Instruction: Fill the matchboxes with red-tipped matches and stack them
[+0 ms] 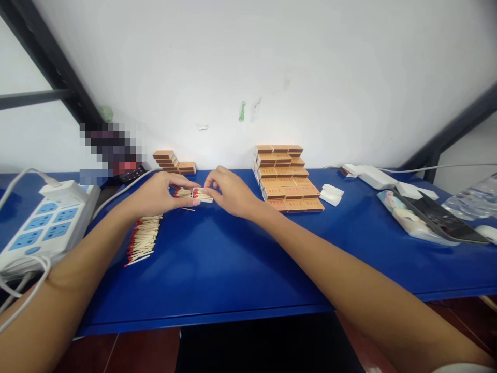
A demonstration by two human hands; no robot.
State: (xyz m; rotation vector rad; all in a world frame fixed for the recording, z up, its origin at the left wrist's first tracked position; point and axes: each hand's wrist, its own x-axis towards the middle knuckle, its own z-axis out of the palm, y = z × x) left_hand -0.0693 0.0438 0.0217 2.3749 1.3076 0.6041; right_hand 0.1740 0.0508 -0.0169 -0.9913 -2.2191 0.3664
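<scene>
The left hand [166, 191] is pinching the near end of a small white tray [205, 201] of red-headed matches between thumb and fingers, just above the blue worktop [217, 269]. The right hand [233, 191] is curling its fingertips at the tray's other end; those fingers are covering that end, so whether they are gripping anything, I cannot tell. More matches [182, 193] are showing inside the left hand's curve, partly hidden by it, and what they are resting on is hard to make out. A row of loose matches [144, 238] is lying beside the left forearm, which is covering part of its upper edge. A large matchbox stack [287, 186] is standing right of the hands, a smaller stack [166, 160] behind the left one. Coarse pixels are masking something at left, and the picture's edge is cutting off a clear plastic item [476, 199].
</scene>
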